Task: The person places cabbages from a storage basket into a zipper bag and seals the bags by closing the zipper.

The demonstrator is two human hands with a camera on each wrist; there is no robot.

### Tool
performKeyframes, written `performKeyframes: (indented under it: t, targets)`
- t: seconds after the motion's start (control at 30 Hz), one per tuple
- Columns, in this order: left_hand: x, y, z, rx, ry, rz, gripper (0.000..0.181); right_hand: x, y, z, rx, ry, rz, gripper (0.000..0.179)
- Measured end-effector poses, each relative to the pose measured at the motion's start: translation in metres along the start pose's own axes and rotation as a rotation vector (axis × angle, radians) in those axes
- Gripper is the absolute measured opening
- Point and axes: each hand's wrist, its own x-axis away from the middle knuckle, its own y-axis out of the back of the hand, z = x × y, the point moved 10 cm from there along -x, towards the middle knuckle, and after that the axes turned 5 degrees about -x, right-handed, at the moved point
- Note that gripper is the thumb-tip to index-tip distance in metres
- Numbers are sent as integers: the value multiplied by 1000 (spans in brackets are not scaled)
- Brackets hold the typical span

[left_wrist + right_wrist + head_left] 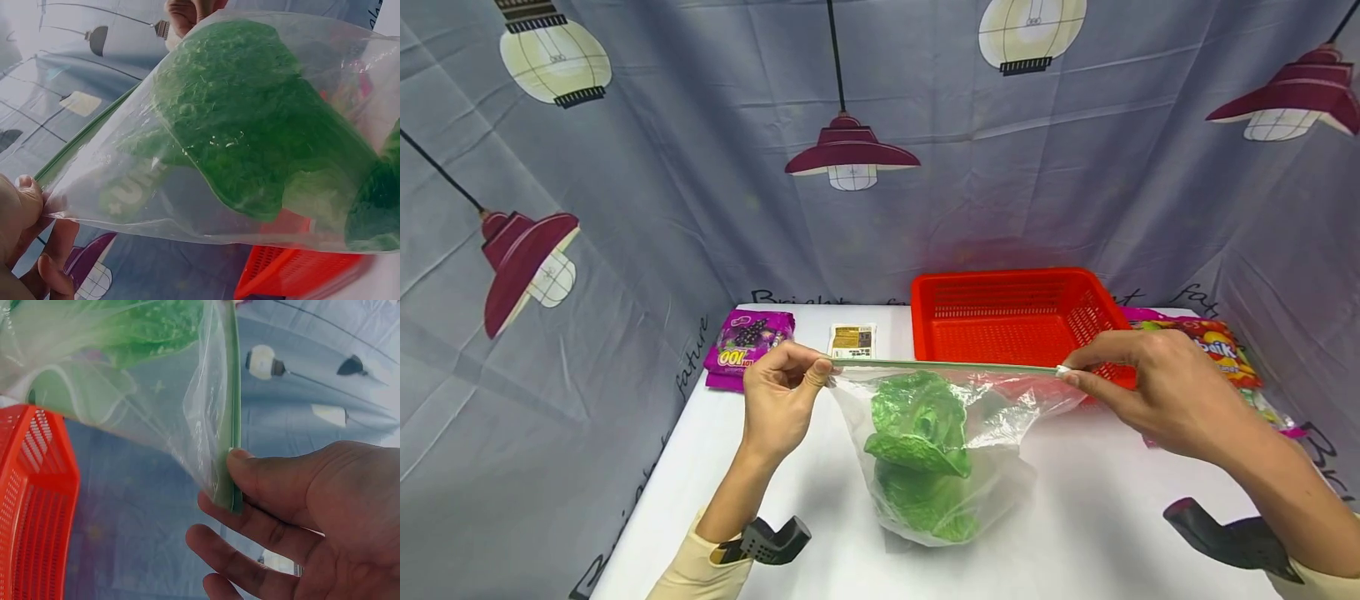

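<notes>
A clear zip bag (1000, 492) with a green strip along its top hangs between both hands, its upper edge stretched straight. Inside sits a leafy green vegetable, like lettuce (921, 425), its leaves pressing against the plastic. My left hand (778, 400) pinches the top left corner between thumb and forefinger. At the opposite corner, my right hand (1157, 392) pinches the end of the strip around a small white slider (1062, 371). The right wrist view shows that thumb (250, 472) on the green strip, with the other fingers spread below.
Behind the bag stands a red plastic basket (1000, 325). Purple candy packs (748, 337) lie at the back left, beside a small white and brown packet (852, 342). Colourful candy bags (1225, 350) lie at the right, partly behind the right hand. Grey cloth walls (880, 233) enclose the white table (737, 492).
</notes>
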Motion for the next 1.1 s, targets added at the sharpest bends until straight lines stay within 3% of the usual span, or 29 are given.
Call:
performKeyframes:
  t: [0.17, 0.3, 0.47, 0.57, 0.7, 0.8, 0.87, 0.97, 1.03, 1.1]
  targets:
    - [0, 3, 3, 33, 5, -4, 7, 6, 6, -6, -1, 9, -24, 24]
    - [1, 5, 7, 64, 48, -7, 12, 6, 8, -2, -62, 40, -51, 28]
    - [11, 7, 6, 74, 110, 7, 10, 3, 8, 2, -284, 27, -57, 30]
    - [27, 3, 3, 112, 162, 30, 11, -3, 7, 5, -492, 13, -53, 23]
    - [70, -11, 6, 236, 307, 49, 15, -19, 8, 8, -637, -25, -118, 15]
    - [118, -29, 16, 387, 483, 63, 13, -38, 1, 12, -570, -73, -140, 7]
    - [154, -44, 26, 510, 622, 96, 9, -52, -15, 15, -520, -107, -79, 4]
    - [202, -63, 47, 646, 849, 167, 10, -72, -56, 18, -457, -145, 77, 7]
    - [228, -67, 62, 668, 966, 180, 14, -83, -88, 20, -426, -162, 169, 9]
    - [245, -64, 78, 633, 1047, 174, 18, -92, -119, 22, -382, -169, 213, 10]
